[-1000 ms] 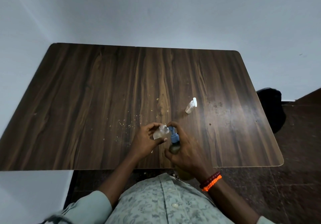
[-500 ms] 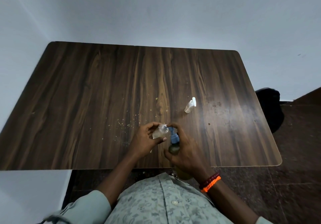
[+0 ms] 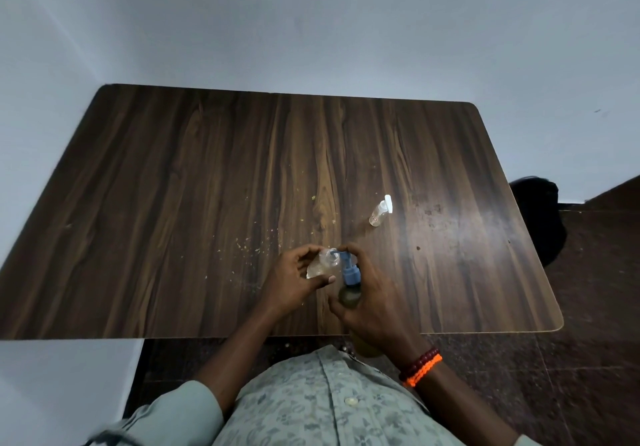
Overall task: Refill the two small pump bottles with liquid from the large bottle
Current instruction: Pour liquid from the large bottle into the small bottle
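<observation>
My right hand (image 3: 372, 302) grips the large bottle (image 3: 349, 295), which holds yellowish liquid and has a blue pump head; one finger rests on top of the pump. The blue spout points into the open mouth of a small clear bottle (image 3: 323, 264), which my left hand (image 3: 294, 279) holds tilted beside it, just above the near part of the wooden table (image 3: 173, 203). The second small pump bottle (image 3: 380, 211), clear with a white pump top, stands alone on the table further back and to the right.
Small crumbs (image 3: 249, 245) lie scattered on the table just beyond my hands. A dark bag (image 3: 540, 217) sits on the floor past the table's right edge. Pale walls close in behind and at the left.
Both hands and the two held bottles stay in nearly the same spot and pose. The view shifted only slightly.
</observation>
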Motion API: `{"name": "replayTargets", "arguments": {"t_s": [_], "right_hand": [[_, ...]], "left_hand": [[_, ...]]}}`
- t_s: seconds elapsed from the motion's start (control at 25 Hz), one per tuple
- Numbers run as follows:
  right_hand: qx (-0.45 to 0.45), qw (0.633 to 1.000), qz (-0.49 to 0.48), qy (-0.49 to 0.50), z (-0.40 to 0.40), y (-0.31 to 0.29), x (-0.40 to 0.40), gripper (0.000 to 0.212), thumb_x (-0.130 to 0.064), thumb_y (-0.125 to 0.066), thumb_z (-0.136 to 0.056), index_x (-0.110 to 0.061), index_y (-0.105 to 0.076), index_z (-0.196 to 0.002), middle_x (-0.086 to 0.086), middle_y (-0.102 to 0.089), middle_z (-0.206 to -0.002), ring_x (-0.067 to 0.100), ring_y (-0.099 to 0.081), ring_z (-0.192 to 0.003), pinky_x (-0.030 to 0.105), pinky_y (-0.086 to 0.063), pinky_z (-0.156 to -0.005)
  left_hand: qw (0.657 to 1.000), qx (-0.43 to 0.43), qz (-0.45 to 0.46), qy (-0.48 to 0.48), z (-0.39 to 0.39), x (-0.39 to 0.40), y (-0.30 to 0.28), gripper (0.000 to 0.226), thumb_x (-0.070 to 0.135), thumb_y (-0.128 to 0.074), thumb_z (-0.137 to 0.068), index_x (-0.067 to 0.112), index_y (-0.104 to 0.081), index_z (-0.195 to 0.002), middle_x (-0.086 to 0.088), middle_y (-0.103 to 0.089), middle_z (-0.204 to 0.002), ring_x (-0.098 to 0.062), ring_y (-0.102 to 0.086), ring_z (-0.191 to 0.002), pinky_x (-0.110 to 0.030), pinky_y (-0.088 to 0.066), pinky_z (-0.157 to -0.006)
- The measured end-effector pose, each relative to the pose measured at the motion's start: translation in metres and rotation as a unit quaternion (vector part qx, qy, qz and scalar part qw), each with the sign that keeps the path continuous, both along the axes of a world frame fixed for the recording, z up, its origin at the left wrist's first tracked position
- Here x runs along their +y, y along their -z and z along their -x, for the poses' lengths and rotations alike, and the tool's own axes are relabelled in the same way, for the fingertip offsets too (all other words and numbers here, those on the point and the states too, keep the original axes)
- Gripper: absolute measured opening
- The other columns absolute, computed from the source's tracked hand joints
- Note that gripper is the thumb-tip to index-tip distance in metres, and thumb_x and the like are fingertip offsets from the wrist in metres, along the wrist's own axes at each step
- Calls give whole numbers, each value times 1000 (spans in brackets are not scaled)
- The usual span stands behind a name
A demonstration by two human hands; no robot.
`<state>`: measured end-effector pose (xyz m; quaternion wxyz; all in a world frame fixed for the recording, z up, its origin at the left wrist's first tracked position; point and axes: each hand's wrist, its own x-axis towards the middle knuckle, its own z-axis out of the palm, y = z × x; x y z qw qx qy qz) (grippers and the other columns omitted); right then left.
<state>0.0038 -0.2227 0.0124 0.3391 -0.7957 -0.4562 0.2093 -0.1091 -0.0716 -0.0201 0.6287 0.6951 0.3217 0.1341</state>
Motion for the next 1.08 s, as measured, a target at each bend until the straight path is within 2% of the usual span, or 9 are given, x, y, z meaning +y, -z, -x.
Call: {"name": "replayTargets", "arguments": {"t_s": [0.12, 0.28, 0.52, 0.72, 0.84, 0.96, 1.0, 1.08], "right_hand": [[3, 1000, -8, 1, 0, 0, 1, 78, -32, -81, -81, -42, -35, -143, -17, -62, -114, 8, -65, -92, 33, -60, -76], [8, 1000, 22, 2, -1, 2, -2, 60, -31, -78, -82, -43, -40, -127, -8, -67, -97, 11, -67, -78, 43, -62, -64], [-8, 1000, 18, -22, -1, 1, 2, 81, -34, -80, -82, -48, -28, -143, -8, -65, -122, 14, -66, -96, 36, -60, -77], [24, 1000, 12, -2, -2, 2, 0, 60, -29, -79, -82, -44, -39, -124, -13, -64, -91, 8, -65, -73, 31, -58, -59], [25, 1000, 5, -9, -2, 1, 2, 70, -35, -77, -80, -44, -35, -135, -17, -63, -102, 8, -65, -82, 39, -61, -69], [14, 1000, 4, -21, -3, 2, 2, 79, -44, -74, -79, -48, -28, -143, -21, -58, -117, 9, -64, -96, 39, -60, -79], [16, 1000, 3, -19, -3, 3, 1, 78, -42, -75, -79, -48, -29, -142, -19, -59, -117, 9, -64, -95, 38, -60, -78], [27, 1000, -2, -14, -4, 4, 1, 69, -33, -79, -81, -46, -36, -133, -16, -64, -104, 7, -65, -83, 32, -60, -69]], "left_hand": [[1000, 3, -1, -6, 0, 1, 1, 48, 5, -91, -76, 20, -72, -117, 9, -77, -111, 0, -74, -105, -26, -60, -96], [1000, 11, -12, 11, 2, 0, 5, 47, 10, -92, -75, 28, -73, -114, 6, -79, -112, -9, -75, -108, -38, -62, -98], [1000, 6, -9, -3, 0, 3, 2, 47, 7, -91, -76, 22, -71, -116, 9, -77, -112, -5, -74, -107, -35, -61, -100], [1000, 25, -13, 10, 2, 3, 7, 48, 12, -93, -74, 31, -73, -113, 7, -79, -113, -10, -75, -109, -43, -62, -100], [1000, 23, -7, 5, 1, 3, 6, 48, 10, -92, -75, 26, -72, -116, 9, -78, -112, -5, -74, -107, -38, -62, -100], [1000, 23, -6, -4, -1, 4, 5, 50, 7, -92, -75, 17, -72, -120, 8, -77, -113, -5, -74, -107, -34, -61, -100], [1000, 23, -5, -5, 0, 5, 5, 51, 7, -92, -75, 15, -72, -121, 8, -77, -113, -5, -74, -107, -33, -61, -100], [1000, 26, -8, -1, 1, 5, 7, 50, 7, -92, -74, 17, -73, -119, 7, -78, -113, -7, -74, -108, -34, -62, -99]]}}
